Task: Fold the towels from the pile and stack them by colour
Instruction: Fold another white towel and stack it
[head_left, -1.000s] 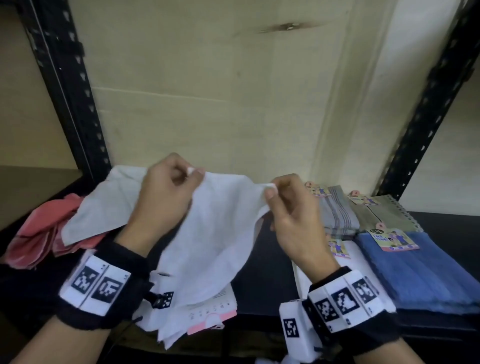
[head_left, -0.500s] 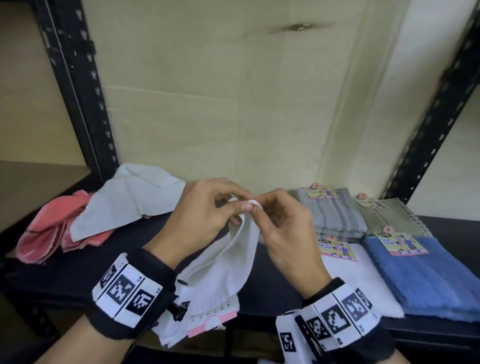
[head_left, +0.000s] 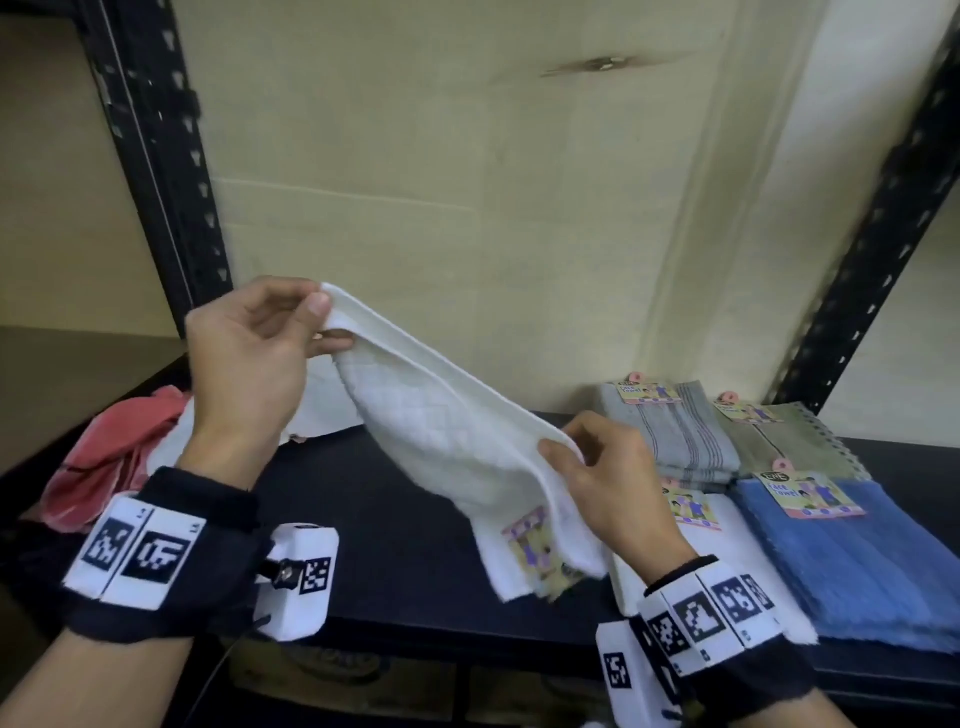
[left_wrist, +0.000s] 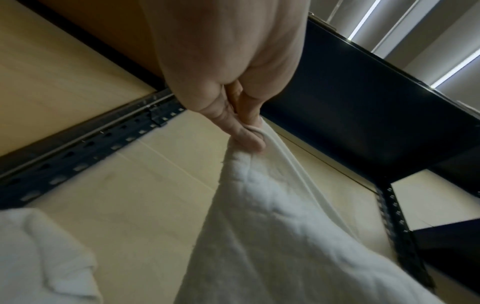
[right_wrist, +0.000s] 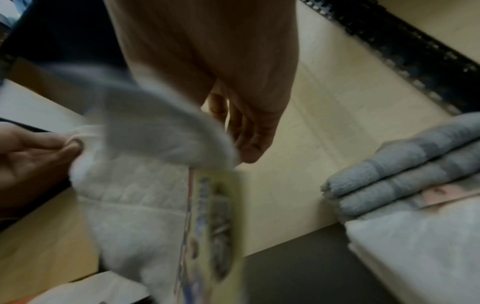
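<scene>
A white quilted towel (head_left: 447, 441), folded in half, hangs in the air between my two hands above the black shelf (head_left: 374, 525). My left hand (head_left: 311, 322) pinches its upper corner between thumb and fingers; that pinch on the white towel (left_wrist: 272, 236) by my left hand (left_wrist: 249, 133) shows in the left wrist view. My right hand (head_left: 566, 452) grips the lower end of the folded edge. A paper label (head_left: 535, 551) dangles from the towel's lower corner. The right wrist view is blurred, with the white towel (right_wrist: 145, 195) beside my right hand (right_wrist: 244, 142).
An unfolded pile sits at the left: a pink towel (head_left: 109, 462) and a white one (head_left: 322, 405). At the right lie folded stacks: grey (head_left: 675, 431), olive (head_left: 789, 436), blue (head_left: 857, 566) and white (head_left: 727, 545). Black slotted uprights (head_left: 156, 156) flank the shelf.
The hands met at the middle to bring the towel's corners together, then drew apart; my left hand rose up and left, my right hand slid down along the folded edge.
</scene>
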